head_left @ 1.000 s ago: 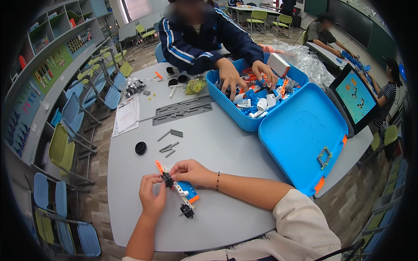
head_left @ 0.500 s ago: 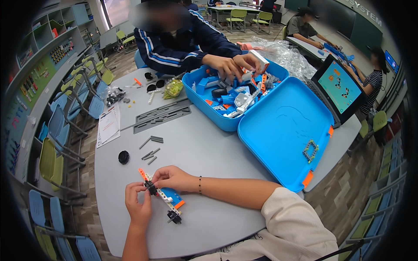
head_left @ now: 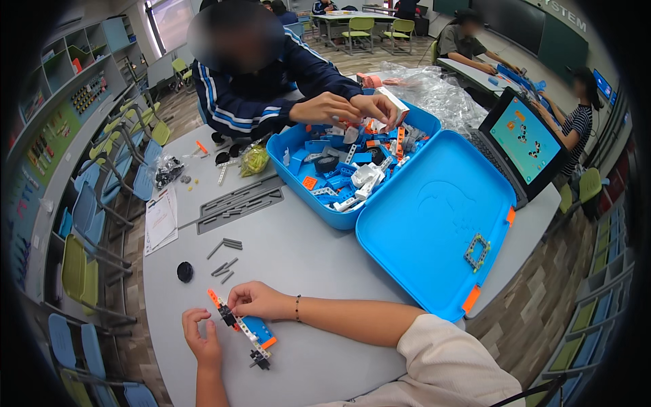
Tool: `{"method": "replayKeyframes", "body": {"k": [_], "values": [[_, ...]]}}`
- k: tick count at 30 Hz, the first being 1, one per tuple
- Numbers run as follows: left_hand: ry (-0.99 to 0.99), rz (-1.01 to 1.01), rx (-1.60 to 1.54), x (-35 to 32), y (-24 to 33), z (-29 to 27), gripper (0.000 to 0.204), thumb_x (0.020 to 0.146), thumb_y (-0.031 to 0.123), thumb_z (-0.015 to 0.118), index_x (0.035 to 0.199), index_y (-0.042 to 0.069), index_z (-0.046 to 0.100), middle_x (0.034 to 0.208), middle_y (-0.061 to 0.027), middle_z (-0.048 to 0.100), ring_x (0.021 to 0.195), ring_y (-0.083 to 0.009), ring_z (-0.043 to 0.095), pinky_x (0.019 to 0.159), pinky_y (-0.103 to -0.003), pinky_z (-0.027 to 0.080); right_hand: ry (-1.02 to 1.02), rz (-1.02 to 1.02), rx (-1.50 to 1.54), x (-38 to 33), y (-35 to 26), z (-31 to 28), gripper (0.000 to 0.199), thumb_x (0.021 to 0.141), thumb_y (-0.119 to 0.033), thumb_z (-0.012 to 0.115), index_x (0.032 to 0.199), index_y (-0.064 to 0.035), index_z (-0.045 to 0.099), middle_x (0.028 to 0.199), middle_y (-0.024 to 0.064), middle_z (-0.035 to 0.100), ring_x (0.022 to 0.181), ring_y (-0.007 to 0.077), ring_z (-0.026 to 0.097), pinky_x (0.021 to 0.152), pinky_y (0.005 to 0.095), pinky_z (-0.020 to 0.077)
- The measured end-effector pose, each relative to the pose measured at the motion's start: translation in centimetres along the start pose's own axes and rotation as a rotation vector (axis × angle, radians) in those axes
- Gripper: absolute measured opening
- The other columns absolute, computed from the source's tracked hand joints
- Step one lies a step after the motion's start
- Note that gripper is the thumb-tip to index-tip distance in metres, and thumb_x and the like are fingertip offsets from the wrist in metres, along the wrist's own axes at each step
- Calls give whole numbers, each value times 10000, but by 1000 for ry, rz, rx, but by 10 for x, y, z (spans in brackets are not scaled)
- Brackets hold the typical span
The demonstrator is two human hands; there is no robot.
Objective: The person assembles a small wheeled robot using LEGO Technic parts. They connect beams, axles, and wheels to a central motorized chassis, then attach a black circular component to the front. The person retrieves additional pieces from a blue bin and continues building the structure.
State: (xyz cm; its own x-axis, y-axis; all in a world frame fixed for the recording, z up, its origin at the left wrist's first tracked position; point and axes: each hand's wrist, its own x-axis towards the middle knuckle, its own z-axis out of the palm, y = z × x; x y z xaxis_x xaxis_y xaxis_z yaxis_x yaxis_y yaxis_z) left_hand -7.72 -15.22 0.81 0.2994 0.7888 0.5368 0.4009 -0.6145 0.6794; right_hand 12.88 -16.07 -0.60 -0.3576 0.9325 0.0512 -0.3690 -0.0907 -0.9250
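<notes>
My right hand (head_left: 259,300) is closed on a brick model made of a white beam (head_left: 245,331), a blue panel (head_left: 255,328) and orange pieces, fingertips close to a black wheel hub (head_left: 228,315) at its upper end. A second black hub (head_left: 259,359) sits at the lower end. Just left of the model, my left hand (head_left: 202,337) is apart from it, thumb and fingers separated and nothing visible between them. Beyond lie a round black wheel (head_left: 184,272) and several loose grey axles (head_left: 224,266).
Across the table a person's hands (head_left: 349,110) are over a blue bin (head_left: 319,207) of parts. Its blue lid (head_left: 427,224) bears a small square frame (head_left: 478,252). A laptop (head_left: 525,139) stands at right. A grey axle tray (head_left: 237,207) and papers (head_left: 161,220) lie left.
My left hand has let go of the black hub and drawn back to the left. My right hand keeps its grip. The other person's hands have risen from the parts.
</notes>
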Motion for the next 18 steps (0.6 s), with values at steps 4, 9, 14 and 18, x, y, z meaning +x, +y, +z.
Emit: {"method": "replayKeyframes", "body": {"k": [4, 9, 14, 18], "values": [[47, -69, 22, 2, -14, 0, 77, 789, 28, 535, 865, 16, 531, 953, -120, 516, 942, -247, 506, 888, -350, 389, 99, -112, -346, -4, -3, -3, 99, 749, -71, 596, 833, -18, 598, 676, 38, 618, 612, 99, 573, 554, 256, 437], [108, -138, 42, 3, -30, -2, 43, 823, 38, 518, 859, 15, 524, 944, -100, 502, 926, -222, 489, 880, -335, 388, 73, -180, -689, -3, -3, -9, 164, 755, -175, 590, 859, -49, 605, 691, 71, 638, 603, 199, 590, 578, 312, 463], [124, -198, 7, 3, -38, -3, 21, 861, 24, 491, 872, 18, 507, 925, -63, 479, 886, -164, 464, 855, -285, 380, 46, -191, -772, 0, -2, -10, 150, 747, -177, 577, 820, -48, 602, 643, 73, 613, 592, 241, 596, 571, 348, 463], [128, -222, 2, 3, -42, -3, 32, 878, 10, 471, 882, 18, 501, 914, -44, 470, 867, -137, 456, 840, -256, 374, 63, -213, -787, 0, -1, -10, 119, 741, -156, 567, 778, -45, 586, 615, 96, 587, 571, 269, 581, 558, 374, 450]]}}
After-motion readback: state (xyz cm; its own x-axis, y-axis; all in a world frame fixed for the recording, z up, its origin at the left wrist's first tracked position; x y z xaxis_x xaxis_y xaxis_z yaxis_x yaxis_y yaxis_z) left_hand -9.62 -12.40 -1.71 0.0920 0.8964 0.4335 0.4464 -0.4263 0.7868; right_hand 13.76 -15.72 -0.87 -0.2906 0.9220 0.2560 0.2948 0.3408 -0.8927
